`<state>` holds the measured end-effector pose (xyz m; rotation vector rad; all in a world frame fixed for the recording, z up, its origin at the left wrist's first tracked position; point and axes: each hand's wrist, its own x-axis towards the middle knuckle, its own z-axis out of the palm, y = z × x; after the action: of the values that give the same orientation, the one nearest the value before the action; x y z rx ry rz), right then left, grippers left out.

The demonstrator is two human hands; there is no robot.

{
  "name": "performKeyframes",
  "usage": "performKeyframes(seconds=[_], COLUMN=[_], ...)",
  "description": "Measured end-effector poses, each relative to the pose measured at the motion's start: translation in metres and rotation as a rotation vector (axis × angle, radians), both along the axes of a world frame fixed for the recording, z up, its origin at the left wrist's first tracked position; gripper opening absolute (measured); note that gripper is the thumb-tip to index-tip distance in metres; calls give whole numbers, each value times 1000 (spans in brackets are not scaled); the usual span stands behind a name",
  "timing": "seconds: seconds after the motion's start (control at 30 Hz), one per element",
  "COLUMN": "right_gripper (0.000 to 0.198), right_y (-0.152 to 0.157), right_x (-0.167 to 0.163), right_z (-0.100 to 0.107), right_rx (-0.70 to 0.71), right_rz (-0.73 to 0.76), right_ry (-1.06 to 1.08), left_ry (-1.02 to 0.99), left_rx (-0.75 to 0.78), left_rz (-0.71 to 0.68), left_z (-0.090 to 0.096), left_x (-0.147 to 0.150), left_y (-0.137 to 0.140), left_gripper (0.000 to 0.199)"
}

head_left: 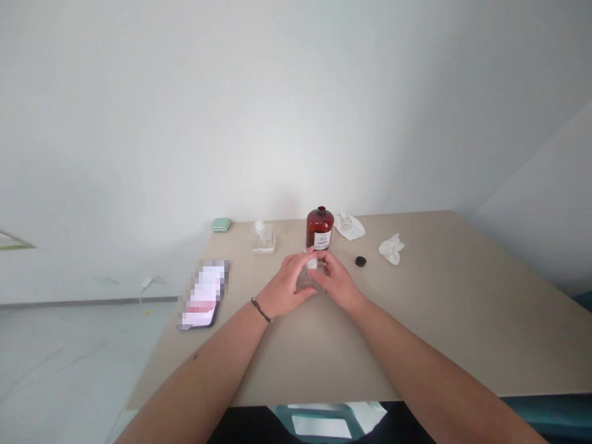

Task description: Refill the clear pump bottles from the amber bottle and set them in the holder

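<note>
Cupping a small clear container (305,281) between them, both hands meet at the middle of the table (296,364), right in front of the amber bottle (319,226)! The left hand (291,282) curves round its left side, fingers over the far edge and thumb along the near one, gripping it. Across from it, the right hand (340,282) bends its thumb and fingers in around the white top (312,263) — much of the container is hidden by those fingers. Behind, the amber bottle stands upright, mouth uncovered, pale label facing us, with a black cap (361,261) lying to its right. Two crumpled tissues now: one (350,227) just beside the bottle, another (392,249) farther right. Over on the left sits a clear square container (263,243) with a white piece on top, and beyond it a green case (221,225) near the wall. Nearer, a phone (203,295) lies flat, screen blurred — and a dark band (261,310) circles the left wrist.
</note>
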<state>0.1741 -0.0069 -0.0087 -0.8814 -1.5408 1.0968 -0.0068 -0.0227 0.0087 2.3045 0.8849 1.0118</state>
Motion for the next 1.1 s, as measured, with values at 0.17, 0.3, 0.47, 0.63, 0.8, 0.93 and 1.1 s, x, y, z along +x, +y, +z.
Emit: performKeyframes(seconds=[0.17,0.3,0.47,0.63,0.8,0.93,1.1], right_gripper=[33,35,38,34,35,36,37], right_y=[0,-1,0,0,-1,-1,1], right_x=[2,4,2,1,2,3,2], right_z=[1,4,0,-2,3,4,1], right_rx=[34,70,-5,-35,-15,44,7], right_rz=[17,-6,31,26,23,-18,25], right_ry=[-19,-41,7,36,13,-37,3], left_ry=[-8,-6,-8,-8,-11,-4,-4], left_rx=[12,6,-2,-9,-8,-3,-9], left_rz=[1,4,-2,-4,-8,-6,-11], left_z=[-1,-1,0,1,1,1,0], left_x=[0,0,0,0,0,0,0], left_y=[1,1,1,1,1,1,2], left_gripper=[81,82,83,84,85,85,83])
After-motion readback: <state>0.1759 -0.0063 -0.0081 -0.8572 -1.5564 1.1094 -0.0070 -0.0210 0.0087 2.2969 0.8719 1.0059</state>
